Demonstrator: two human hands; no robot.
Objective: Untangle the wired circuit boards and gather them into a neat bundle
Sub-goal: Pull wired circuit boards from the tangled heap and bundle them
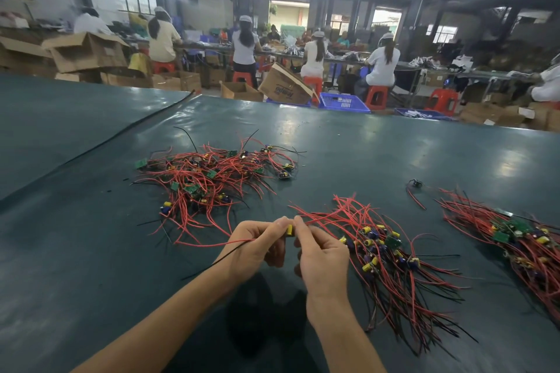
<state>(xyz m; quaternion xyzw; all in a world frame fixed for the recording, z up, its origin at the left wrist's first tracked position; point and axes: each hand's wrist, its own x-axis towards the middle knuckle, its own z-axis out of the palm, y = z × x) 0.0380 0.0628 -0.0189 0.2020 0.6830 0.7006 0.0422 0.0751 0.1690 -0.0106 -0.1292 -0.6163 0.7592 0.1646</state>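
tabletop: left hand, right hand (board pinch)

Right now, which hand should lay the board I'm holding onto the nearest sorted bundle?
Probably the right hand: it lies beside that bundle, while the left hand is farther off, nearer the tangled pile. Both pinch the board.

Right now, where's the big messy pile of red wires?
The tangled pile lies left of centre in the head view, on the green table just beyond the left hand.
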